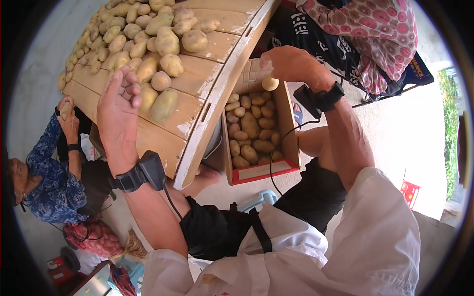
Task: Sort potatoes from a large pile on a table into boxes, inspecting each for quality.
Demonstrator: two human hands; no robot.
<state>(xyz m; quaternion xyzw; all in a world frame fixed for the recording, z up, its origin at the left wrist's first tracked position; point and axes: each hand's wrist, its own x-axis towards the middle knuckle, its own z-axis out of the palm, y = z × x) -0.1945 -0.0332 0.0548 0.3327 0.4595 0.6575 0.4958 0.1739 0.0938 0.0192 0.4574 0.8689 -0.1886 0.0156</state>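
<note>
My left hand (119, 96) hovers over the wooden tabletop, palm turned inward, its fingers loosely bent and apart with nothing in them. Beside its fingertips lie several potatoes, among them a large greenish potato (164, 105) and a small round potato (161, 81). My right hand (297, 66) is above a cardboard box (288, 118), its fingertips smeared by motion. Right under those fingers is a pale potato (270, 83); whether they grip it or it has come loose I cannot tell. Inside the box lie many potatoes (251, 126) of mixed sizes.
A big heap of potatoes (140, 29) covers the far left of the slatted table (217, 59). Another person (54, 172) sits at the left, holding a potato. Patterned cloth (365, 34) hangs at the upper right. A blue stool (260, 200) and a red mesh sack (94, 239) stand lower down.
</note>
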